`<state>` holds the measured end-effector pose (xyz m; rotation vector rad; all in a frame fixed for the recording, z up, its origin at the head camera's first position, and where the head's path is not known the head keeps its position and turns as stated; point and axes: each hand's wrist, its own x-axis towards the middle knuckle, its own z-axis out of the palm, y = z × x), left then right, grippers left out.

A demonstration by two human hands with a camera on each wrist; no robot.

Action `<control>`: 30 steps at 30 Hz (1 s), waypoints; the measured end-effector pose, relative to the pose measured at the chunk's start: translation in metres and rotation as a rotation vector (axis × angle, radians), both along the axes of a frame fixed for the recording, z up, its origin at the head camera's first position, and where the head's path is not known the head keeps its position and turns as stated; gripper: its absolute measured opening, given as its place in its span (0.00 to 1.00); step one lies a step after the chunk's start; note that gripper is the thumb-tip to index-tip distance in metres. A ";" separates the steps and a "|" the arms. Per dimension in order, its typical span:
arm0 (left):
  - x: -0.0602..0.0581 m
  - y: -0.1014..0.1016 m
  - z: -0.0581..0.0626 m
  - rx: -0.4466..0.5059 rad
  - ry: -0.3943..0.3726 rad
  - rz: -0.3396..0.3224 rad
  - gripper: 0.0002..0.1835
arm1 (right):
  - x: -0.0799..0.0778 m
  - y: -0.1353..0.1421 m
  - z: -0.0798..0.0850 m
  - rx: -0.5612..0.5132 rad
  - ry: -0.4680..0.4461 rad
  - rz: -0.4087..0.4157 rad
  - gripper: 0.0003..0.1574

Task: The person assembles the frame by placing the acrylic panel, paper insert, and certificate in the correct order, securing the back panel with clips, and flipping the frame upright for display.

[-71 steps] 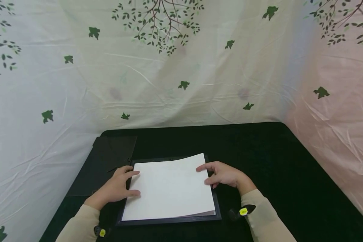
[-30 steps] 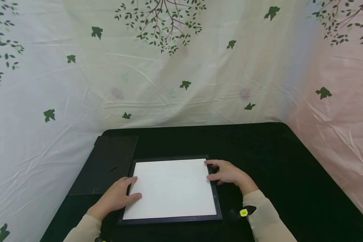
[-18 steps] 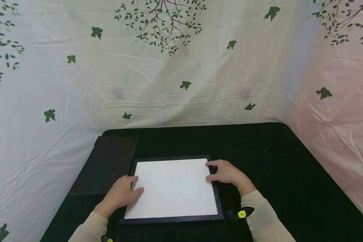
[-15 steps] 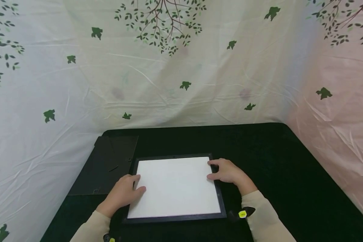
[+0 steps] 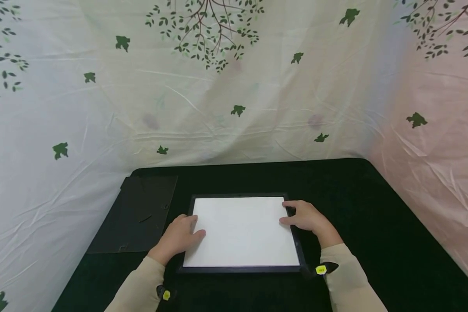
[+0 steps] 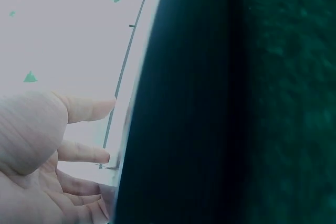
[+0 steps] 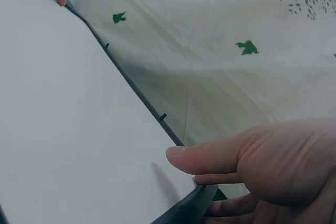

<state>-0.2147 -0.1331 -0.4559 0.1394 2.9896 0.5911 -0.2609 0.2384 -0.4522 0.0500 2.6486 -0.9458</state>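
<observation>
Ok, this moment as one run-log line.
left hand: grips black frame, left side; right hand: grips frame, right side; white sheet: inside frame; black panel: on table, left of frame

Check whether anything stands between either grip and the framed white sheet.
Nothing visible does: the left grip and right grip hold opposite sides of the black frame, both reaching over the white sheet. The black panel lies off to the left.

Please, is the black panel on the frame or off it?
Off. In the head view, the black panel lies on the table, left of the frame; the white sheet shows uncovered.
</observation>
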 end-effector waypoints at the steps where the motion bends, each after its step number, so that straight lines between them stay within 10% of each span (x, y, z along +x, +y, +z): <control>1: -0.002 0.002 -0.001 0.007 -0.003 -0.001 0.34 | -0.001 0.002 -0.001 -0.004 -0.003 -0.008 0.45; 21: -0.005 0.012 -0.012 0.022 -0.016 -0.001 0.38 | -0.009 0.018 -0.014 0.003 0.031 0.025 0.46; 30: 0.003 -0.014 -0.005 0.051 0.004 -0.023 0.40 | -0.003 0.010 -0.001 0.080 0.044 0.024 0.45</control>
